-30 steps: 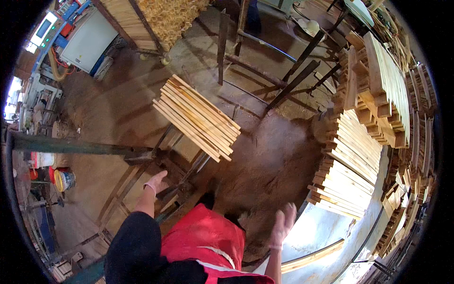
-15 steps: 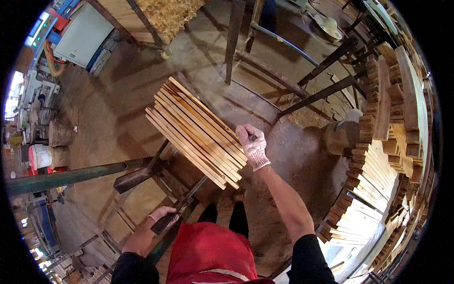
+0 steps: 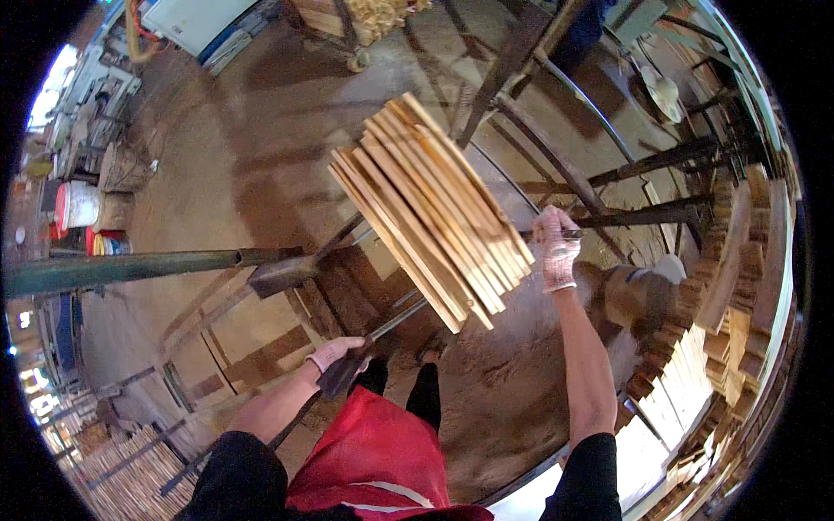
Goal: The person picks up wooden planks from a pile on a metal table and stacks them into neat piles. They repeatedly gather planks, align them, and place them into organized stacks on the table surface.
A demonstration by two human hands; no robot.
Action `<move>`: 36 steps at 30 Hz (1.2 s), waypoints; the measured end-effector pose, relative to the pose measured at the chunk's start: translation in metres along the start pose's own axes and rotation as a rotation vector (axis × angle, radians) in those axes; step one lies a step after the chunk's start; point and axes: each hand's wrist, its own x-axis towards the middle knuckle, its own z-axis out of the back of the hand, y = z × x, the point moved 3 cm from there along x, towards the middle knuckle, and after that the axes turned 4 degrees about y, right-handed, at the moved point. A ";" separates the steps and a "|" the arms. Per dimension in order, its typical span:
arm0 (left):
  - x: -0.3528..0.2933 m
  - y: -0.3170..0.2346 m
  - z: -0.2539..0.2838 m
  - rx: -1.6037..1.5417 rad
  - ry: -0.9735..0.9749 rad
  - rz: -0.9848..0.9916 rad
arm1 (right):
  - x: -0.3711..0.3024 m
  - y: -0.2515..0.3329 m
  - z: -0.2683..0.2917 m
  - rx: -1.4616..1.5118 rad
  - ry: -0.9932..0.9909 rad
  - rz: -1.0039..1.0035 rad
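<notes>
Brown floor [image 3: 208, 182] spreads through the middle of the head view, behind the wooden slats [image 3: 426, 208], which lie side by side at the centre of the frame. At lower centre, the left hand [image 3: 337, 354] is wrapped around a dark bar [image 3: 339, 379]; right of centre, the right hand [image 3: 556, 250] grips a dark rod [image 3: 571, 234]. One green beam [image 3: 130, 271] enters from the left edge, below a white bucket [image 3: 82, 206]; a pale cabinet [image 3: 204, 22] stands at upper left, stacked boards [image 3: 678, 378] at lower right.

Gloved hands [image 3: 557, 253], two; dark handles [image 3: 341, 375], two; bundle of wooden strips [image 3: 439, 217], one; red apron [image 3: 375, 456], one; white bucket [image 3: 82, 206], left, one.
</notes>
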 end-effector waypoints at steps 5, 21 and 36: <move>0.040 -0.007 -0.023 -0.168 0.099 -0.081 | 0.059 -0.006 0.031 0.015 0.040 0.213; 0.068 -0.167 -0.141 0.388 -0.101 -0.714 | 0.044 -0.003 0.059 -0.257 -0.019 0.063; 0.112 -0.171 -0.195 0.491 -0.572 -1.080 | 0.010 -0.017 0.046 -0.174 -0.251 0.042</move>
